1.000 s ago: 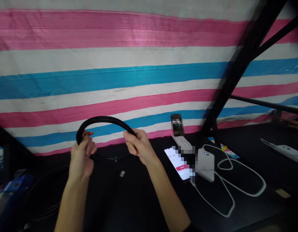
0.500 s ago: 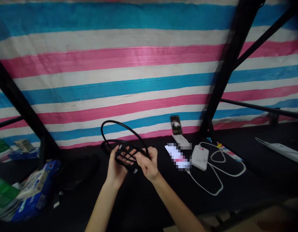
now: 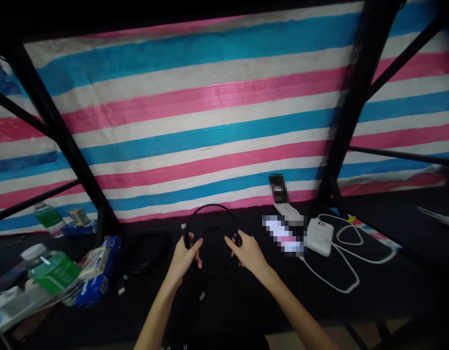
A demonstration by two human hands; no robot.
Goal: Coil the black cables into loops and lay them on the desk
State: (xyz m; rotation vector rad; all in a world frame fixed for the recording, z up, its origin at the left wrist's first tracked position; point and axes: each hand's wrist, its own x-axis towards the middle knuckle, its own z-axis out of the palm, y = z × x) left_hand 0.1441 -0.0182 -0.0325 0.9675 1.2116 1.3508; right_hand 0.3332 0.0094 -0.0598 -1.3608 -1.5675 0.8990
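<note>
A black cable (image 3: 212,206) forms a round loop above the dark table, with both hands on it. My left hand (image 3: 186,253) is closed around the loop's left side, thumb on top. My right hand (image 3: 247,250) grips the opposite side in the same way. One light connector end shows beside the left fingers, and another cable end (image 3: 202,295) hangs lower, below the loop. Left of my left hand lies a second coiled black cable (image 3: 146,265) on the table. Parts of the held cable blend into the dark surface.
On the left are a blue box (image 3: 96,284), a green-labelled bottle (image 3: 55,272) and small scraps. To the right lie a lit, blurred-out phone (image 3: 283,236) and a white power bank (image 3: 319,236) with a white cord. Black metal posts (image 3: 346,121) frame a striped sheet (image 3: 210,121).
The cable, bunched between close hands before, is now spread into a rounder loop. My hands have moved apart and the cable sits lower. The view has shifted left.
</note>
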